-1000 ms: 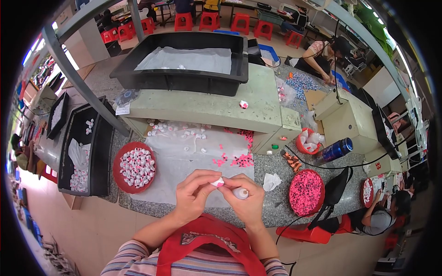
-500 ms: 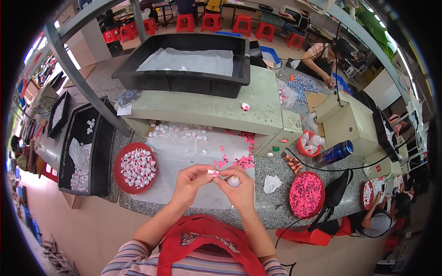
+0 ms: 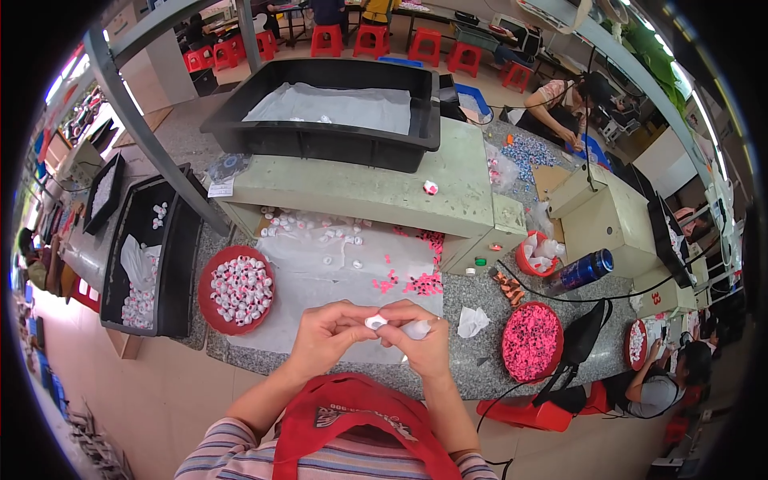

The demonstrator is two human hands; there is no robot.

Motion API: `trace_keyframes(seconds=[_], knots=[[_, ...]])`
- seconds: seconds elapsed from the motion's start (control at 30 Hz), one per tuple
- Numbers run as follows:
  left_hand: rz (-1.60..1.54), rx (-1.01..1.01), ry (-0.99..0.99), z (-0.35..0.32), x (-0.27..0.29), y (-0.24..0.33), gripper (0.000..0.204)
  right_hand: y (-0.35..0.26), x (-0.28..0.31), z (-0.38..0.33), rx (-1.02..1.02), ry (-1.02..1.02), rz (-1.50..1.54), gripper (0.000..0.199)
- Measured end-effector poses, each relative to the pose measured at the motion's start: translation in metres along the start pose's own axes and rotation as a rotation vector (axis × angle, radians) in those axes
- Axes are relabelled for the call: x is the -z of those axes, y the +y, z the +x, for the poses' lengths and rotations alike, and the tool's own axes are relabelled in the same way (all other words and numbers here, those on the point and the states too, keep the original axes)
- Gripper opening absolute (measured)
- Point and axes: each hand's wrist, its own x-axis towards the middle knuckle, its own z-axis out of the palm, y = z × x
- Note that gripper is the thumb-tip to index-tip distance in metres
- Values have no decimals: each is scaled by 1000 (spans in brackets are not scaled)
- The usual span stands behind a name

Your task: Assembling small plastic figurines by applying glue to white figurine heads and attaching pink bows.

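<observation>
Close over the near edge of the bench, my left hand [image 3: 322, 339] pinches a small white rounded piece [image 3: 374, 322] with a grey patch on its side. Against the same piece rest the thumb and fingertips of my right hand [image 3: 426, 349]. Tucked in that right hand is a small translucent white squeeze bottle [image 3: 416, 329], partly covered by fingers. Beyond the hands, loose pink bits [image 3: 422, 283] lie on a white sheet [image 3: 308, 292], with several white pieces [image 3: 346, 235] farther back. A red bowl [image 3: 206, 299] of white-and-pink pieces stands left.
To the right are a red bowl [image 3: 509, 366] of pink bits, a crumpled tissue [image 3: 473, 322], a blue bottle [image 3: 582, 270] and a black bag [image 3: 590, 330]. A black tray [image 3: 320, 146] sits on the raised shelf. Left stands a black bin [image 3: 178, 276]. Co-workers sit at the right.
Both hands have come slightly nearer to me. The white piece has turned, its pink part now out of sight. The squeeze bottle has tipped over in my right hand.
</observation>
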Motion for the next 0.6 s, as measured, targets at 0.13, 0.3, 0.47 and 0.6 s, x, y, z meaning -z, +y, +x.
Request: trace_keyframes(seconds=[0.13, 0.3, 0.47, 0.6], knots=[[-21, 32, 132, -1, 12, -26, 19, 37, -8, 13, -36, 25, 85, 12], [406, 91, 505, 0, 127, -133, 23, 122, -12, 19, -275, 207, -135, 13], [1175, 101, 878, -5, 208, -133, 31, 130, 29, 8, -415, 284, -212, 17], [1214, -8, 604, 52, 167, -178, 31, 126, 34, 13, -411, 297, -208, 19]])
